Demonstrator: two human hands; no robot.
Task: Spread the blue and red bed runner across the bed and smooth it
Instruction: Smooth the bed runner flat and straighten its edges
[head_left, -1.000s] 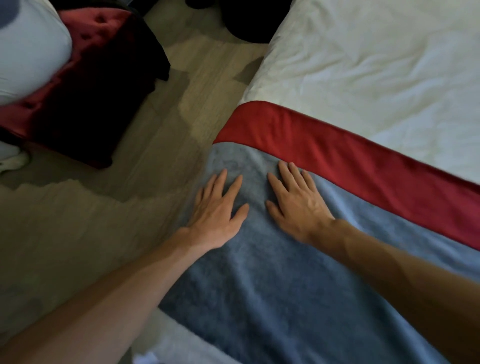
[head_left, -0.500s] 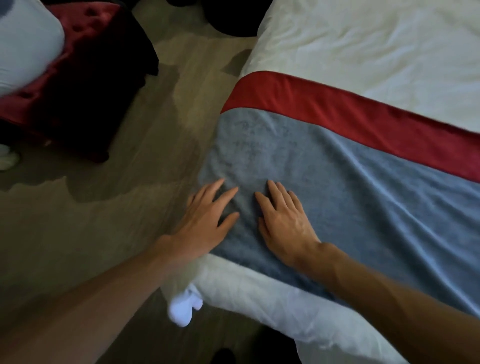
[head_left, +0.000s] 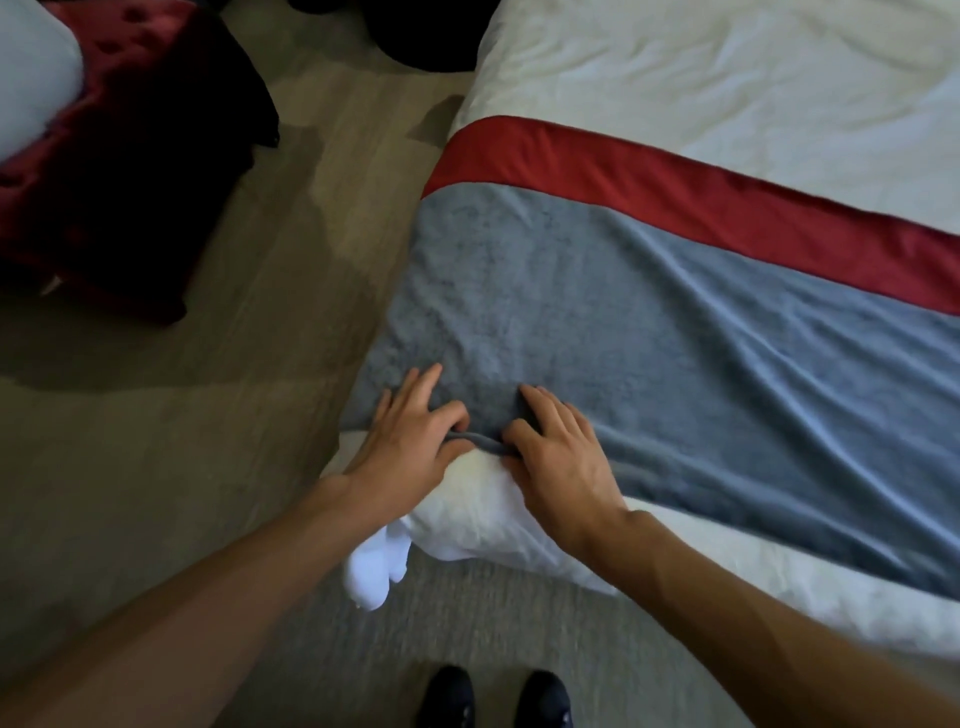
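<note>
At the far left a white pillow (head_left: 31, 73) lies on a dark red tufted ottoman (head_left: 124, 166), which stands on the pale wood floor (head_left: 197, 457) well apart from the bed (head_left: 727, 73). Near the bottom, a bunched corner of white sheet (head_left: 371, 571) hangs off the bed's near corner, and two black shoes (head_left: 452, 696) stand on the floor below it. The left hand (head_left: 410, 441) rests on the near edge of the runner (head_left: 675, 353), right at the bed's corner. Its outer fingers are stretched and spread on the blue cloth, while its bent forefinger and its thumb pinch a small raised fold of the hem. Just beside it, the right hand (head_left: 561, 457) does the same from the other side. Its long fingers lie fairly straight on the blue pile, and its forefinger and thumb are closed on the other end of that fold, so the ridge of cloth runs from one hand to the other. Neither hand holds anything else. Both palms face down and both forearms are bare. The runner lies across the foot of the bed, running off the right side of the view. It has a wide blue field toward the person and a red band along the far edge. Its left end drapes over the bed's side, and shallow creases slant across the blue to the right. Beyond the red band the bed's white cover is lightly rumpled.
</note>
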